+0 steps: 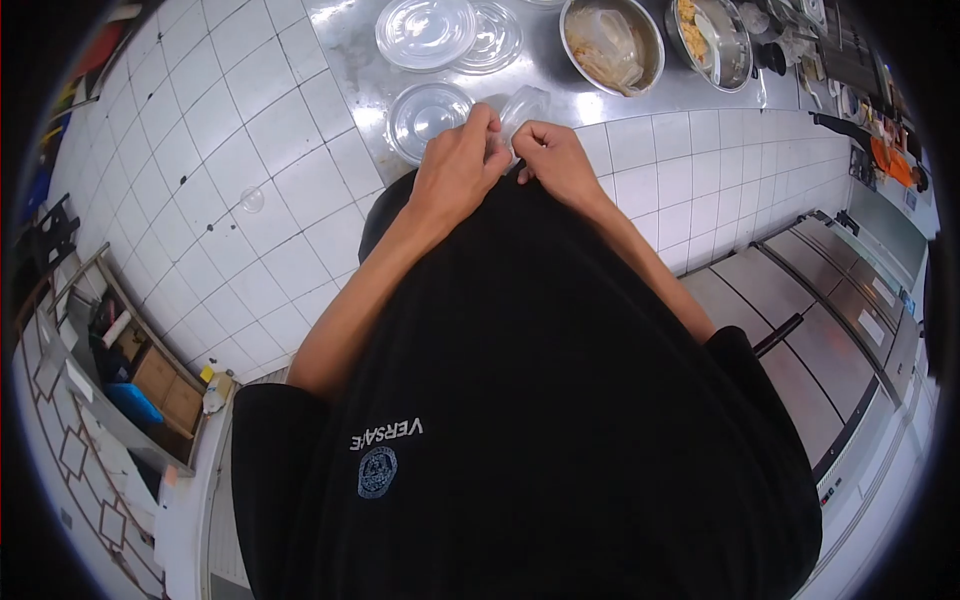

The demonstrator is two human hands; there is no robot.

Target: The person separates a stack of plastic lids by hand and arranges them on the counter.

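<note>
My left hand (458, 165) is closed, with thumb and fingers pinched together at the steel table's near edge. Close beside it, my right hand (562, 168) is also closed, its fingers curled inward. What lies in the fingers is hidden or too small to name. Just beyond them is a clear plastic piece (527, 104), perhaps a tub; I cannot tell whether either hand touches it. A round clear plastic lid or container (425, 115) rests on the table behind my left hand. Farther back sit more round clear plastic pieces, one stacked (425, 35) and one flatter (492, 42).
On the steel table (350, 60), a metal bowl (655, 70) holds food and a plastic scoop-like piece. Another metal bowl (740, 70) contains yellowish food. A clear disc (252, 200) lies on the white tiled floor (270, 130). Steel cabinets (820, 300) stand at right; a person in orange (890, 160) is far off.
</note>
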